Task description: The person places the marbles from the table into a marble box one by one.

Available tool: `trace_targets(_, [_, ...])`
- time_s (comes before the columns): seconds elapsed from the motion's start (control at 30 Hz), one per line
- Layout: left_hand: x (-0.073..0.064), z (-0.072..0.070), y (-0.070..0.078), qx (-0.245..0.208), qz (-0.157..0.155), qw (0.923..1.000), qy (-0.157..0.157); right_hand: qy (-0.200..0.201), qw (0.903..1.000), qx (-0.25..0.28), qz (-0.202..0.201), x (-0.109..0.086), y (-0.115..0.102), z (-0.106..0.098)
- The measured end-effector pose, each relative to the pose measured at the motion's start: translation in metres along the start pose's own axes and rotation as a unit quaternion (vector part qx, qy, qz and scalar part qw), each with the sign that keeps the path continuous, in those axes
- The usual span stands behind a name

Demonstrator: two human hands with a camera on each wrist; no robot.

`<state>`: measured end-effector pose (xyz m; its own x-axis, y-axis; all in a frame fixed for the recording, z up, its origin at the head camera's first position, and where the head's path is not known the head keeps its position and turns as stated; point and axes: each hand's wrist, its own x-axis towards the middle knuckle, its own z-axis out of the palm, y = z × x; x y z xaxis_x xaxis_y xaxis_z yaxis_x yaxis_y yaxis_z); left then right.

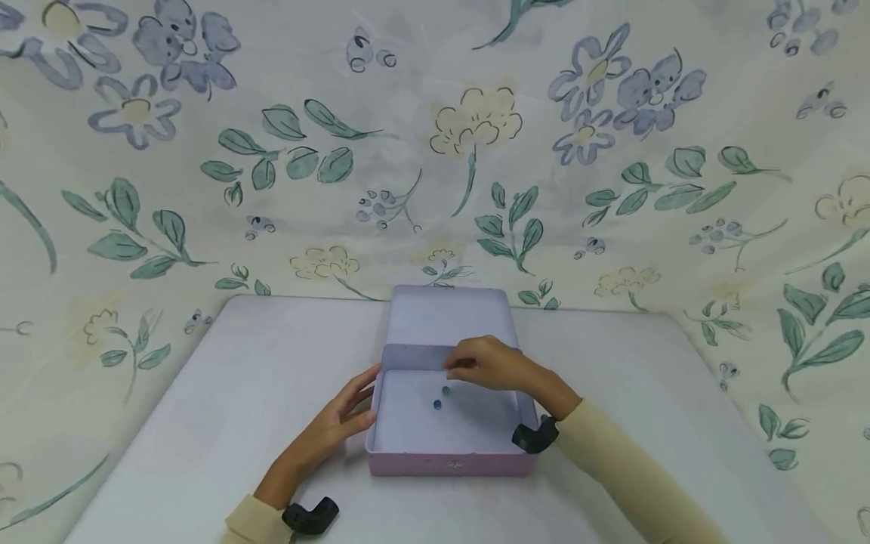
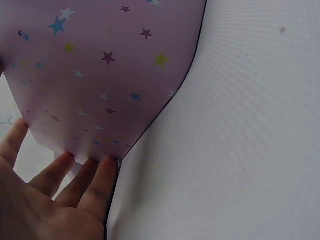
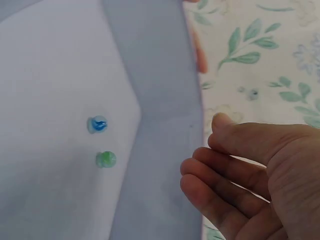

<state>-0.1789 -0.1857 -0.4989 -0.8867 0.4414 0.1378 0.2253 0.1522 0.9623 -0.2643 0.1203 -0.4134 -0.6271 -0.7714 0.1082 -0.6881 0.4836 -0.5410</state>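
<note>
A shallow lilac-and-pink box [image 1: 414,465] lies open on the table, its lid [image 1: 450,313] tipped back behind it. On its floor sit two glass marbles: a blue-swirled one [image 3: 99,124] and a green one [image 3: 106,159], close together but apart. My left hand [image 1: 331,423] rests against the box's left side, fingers extended; in the left wrist view the fingertips touch the star-printed outer wall [image 2: 100,80]. Over the back of the box hovers my right hand [image 1: 492,364]. Its fingers [image 3: 200,182] are loosely bent, and nothing shows between them and the thumb.
The white table [image 1: 272,370] stretches out on both sides of the box. Behind it hangs a floral-patterned cloth [image 1: 401,204]. A black camera mount [image 1: 535,436] sits on the right wrist and another black mount [image 1: 311,517] on the left.
</note>
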Motion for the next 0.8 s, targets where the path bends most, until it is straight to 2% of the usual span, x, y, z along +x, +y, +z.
trace_targets(0.37, [0.0,0.001,-0.001,-0.004,-0.002,1.0,0.002,0.022,0.9994,-0.003,0.026,-0.04,-0.006,-0.017])
trace_targets(0.6, [-0.001,0.001,0.0,0.001,0.0,1.0,0.003,0.076,0.9971,-0.005,0.008,-0.078,0.008,-0.025])
trace_targets(0.7, [0.0,0.002,0.0,0.004,-0.005,1.0,0.008,0.099,0.995,0.006,0.015,-0.095,0.014,-0.031])
trace_targets(0.8, [0.001,0.002,0.0,0.007,-0.007,0.9999,0.01,0.119,0.992,0.007,0.042,-0.112,0.022,-0.035])
